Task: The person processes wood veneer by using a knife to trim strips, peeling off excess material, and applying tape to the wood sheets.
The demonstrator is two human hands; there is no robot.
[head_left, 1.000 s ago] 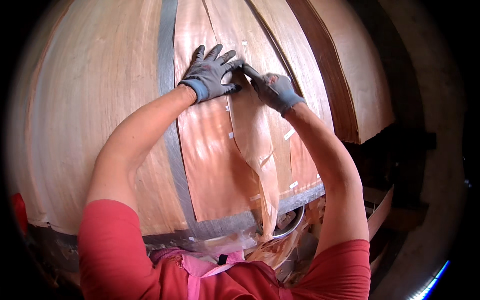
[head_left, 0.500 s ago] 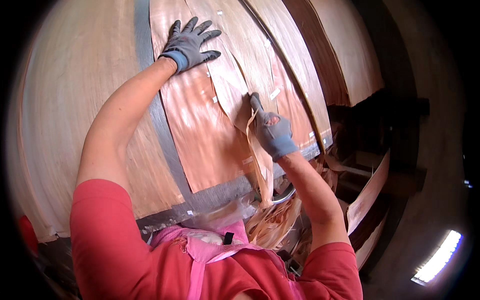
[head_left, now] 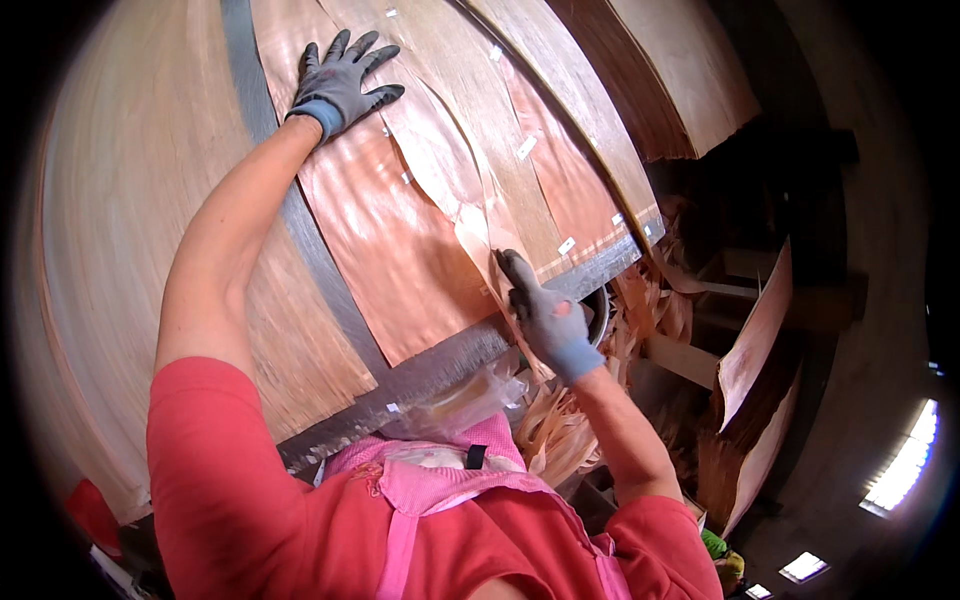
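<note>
My left hand (head_left: pixel 345 82), in a grey glove with dark fingertips, lies flat with spread fingers on a reddish wood veneer sheet (head_left: pixel 375 240). My right hand (head_left: pixel 548 318), in a matching glove with a hole on its back, is closed low along the sheet's right side. Its forefinger points forward at the veneer edge; whatever the curled fingers hold is hidden. A narrow, loose veneer strip (head_left: pixel 472 235) runs along a wavy edge to the right hand, and its tail hangs past the table edge. Small white tape pieces (head_left: pixel 527 147) dot the veneer to the right.
Pale veneer (head_left: pixel 170 230) covers the left side, beside a dark grey band (head_left: pixel 325 275). A long thin rod (head_left: pixel 570 115) crosses the sheets at right. Veneer scraps (head_left: pixel 560 430) pile below the front edge, near clear plastic (head_left: pixel 470 400). Stacked veneer (head_left: pixel 680 70) stands far right.
My right hand has moved down toward me along the veneer edge, and more of the strip lies loose behind it. The left hand stays flat on the sheet. The whole view has shifted slightly.
</note>
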